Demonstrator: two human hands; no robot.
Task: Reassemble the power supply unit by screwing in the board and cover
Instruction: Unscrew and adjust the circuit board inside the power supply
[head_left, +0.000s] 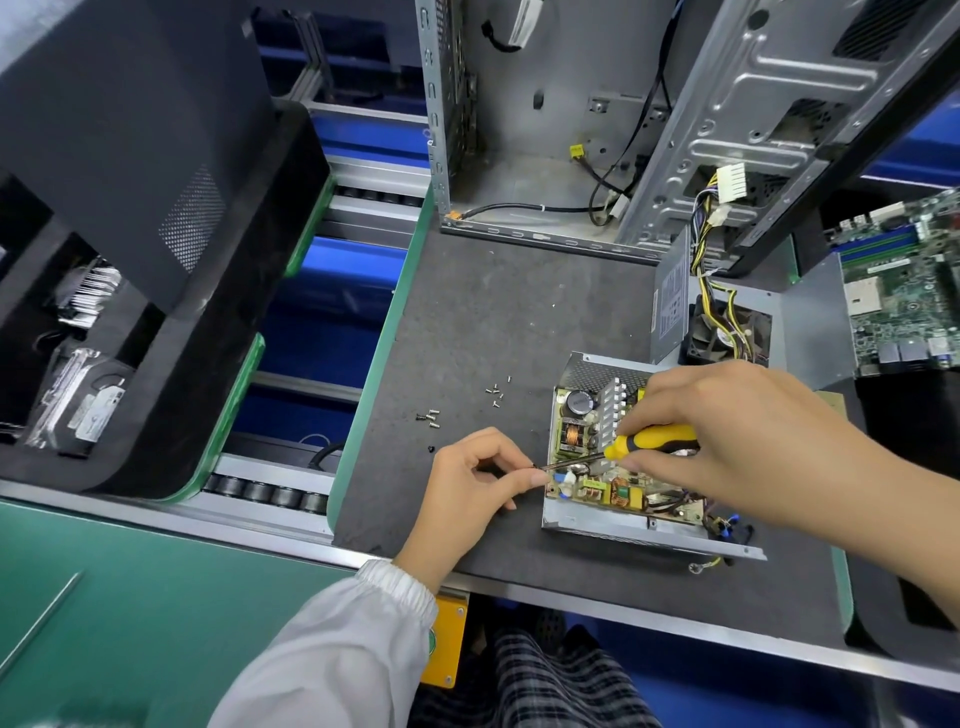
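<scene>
The open power supply unit (618, 457) lies on the dark counter (493, 322), near its front right, with the board (597, 488) sitting inside the metal tray. Much of the board is covered by the right hand (727, 436), so only its left part and front strip show: a capacitor, copper coils, a finned heat sink. The right hand grips the yellow-and-black handle of a screwdriver (644, 441), fingers curled over it; the thin shaft runs left and slightly down toward the tray's front left corner. The left hand (478, 478) pinches at the shaft's tip (537, 466) between thumb and forefinger, the other fingers curled under. Something small and dark sits at the tip, probably a screw, but it is too small to be sure.

Loose screws (496, 392) lie scattered on the counter left of the unit, in two small groups, well apart from the hands; their number is hard to count. Behind the unit stands the cover (670, 301) with its label, next to a fan (727, 332) and a bundle of yellow and black wires. An empty computer case (545, 104) stands at the back, cut off by the top edge. A green motherboard (904, 291) at the right is partly cut off by the frame.
</scene>
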